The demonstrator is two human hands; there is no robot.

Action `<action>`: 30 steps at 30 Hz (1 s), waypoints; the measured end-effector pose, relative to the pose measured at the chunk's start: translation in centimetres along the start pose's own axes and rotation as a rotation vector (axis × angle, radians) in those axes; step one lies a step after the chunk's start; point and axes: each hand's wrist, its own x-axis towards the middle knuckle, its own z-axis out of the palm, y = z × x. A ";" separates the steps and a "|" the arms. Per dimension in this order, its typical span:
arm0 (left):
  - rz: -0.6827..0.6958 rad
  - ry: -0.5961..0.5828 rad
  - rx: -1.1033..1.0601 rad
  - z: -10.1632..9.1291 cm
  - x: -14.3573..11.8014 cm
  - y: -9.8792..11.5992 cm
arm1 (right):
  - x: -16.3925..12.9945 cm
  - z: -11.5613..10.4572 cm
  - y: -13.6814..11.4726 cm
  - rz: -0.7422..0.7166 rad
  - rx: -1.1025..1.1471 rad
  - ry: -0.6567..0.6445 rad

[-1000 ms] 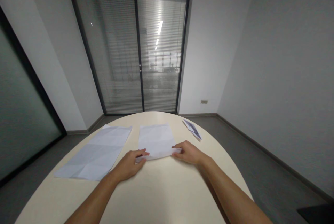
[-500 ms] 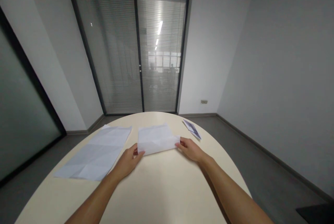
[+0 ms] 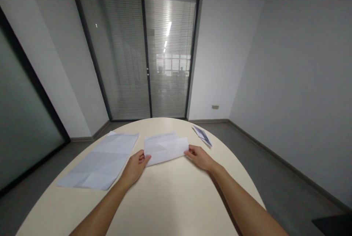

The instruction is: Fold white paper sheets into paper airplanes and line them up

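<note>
A white sheet of paper [image 3: 166,149] lies at the middle of the table, with its near part folded over toward the far side. My left hand [image 3: 134,166] pinches its near left corner between thumb and fingers. At the right end of the near edge, my right hand [image 3: 200,157] grips the paper the same way. Part of the sheet's far layer shows behind the folded flap. To the left of my left hand, a larger creased sheet of paper [image 3: 101,162] lies spread flat, not touched.
The round cream table [image 3: 165,206] fills the foreground. Near its far right edge lies a small folded paper [image 3: 202,135] with a darker face. Beyond stand a glass door with blinds [image 3: 121,60] and white walls [image 3: 220,45]. A dark object [image 3: 334,225] shows at the lower right.
The folded flap of the paper has moved farther over toward the far side and covers more of the sheet. My left hand has shifted slightly left.
</note>
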 end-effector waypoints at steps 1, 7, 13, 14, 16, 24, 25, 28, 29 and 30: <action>0.000 0.025 0.026 0.0 0.0 0.1 | 0.1 0.0 0.1 0.008 -0.016 0.014; 0.053 -0.036 0.028 0.1 -0.1 -0.3 | 0.2 0.2 0.3 0.028 0.018 0.046; 0.111 -0.062 0.127 -0.3 0.0 -1.4 | 0.3 0.4 0.6 0.027 0.076 0.072; 0.102 -0.050 0.153 -0.3 0.0 -1.4 | 0.3 0.4 0.7 0.027 0.079 0.076; 0.082 -0.013 0.206 -0.3 0.0 -1.2 | 0.4 0.4 0.8 0.030 0.077 0.083; 0.060 0.017 0.131 -0.1 -0.2 0.3 | 0.5 0.2 1.0 0.048 0.119 0.069; 0.053 0.018 0.127 -0.1 -0.2 0.4 | 0.5 0.1 1.0 0.049 0.128 0.069; 0.027 0.029 0.139 0.0 -0.1 0.1 | 0.5 0.2 1.0 0.053 0.156 0.066; 0.023 0.027 0.136 0.1 -0.1 -0.1 | 0.5 0.2 1.1 0.057 0.168 0.064; 0.022 0.024 0.126 0.1 0.0 -0.5 | 0.5 0.3 1.1 0.060 0.184 0.062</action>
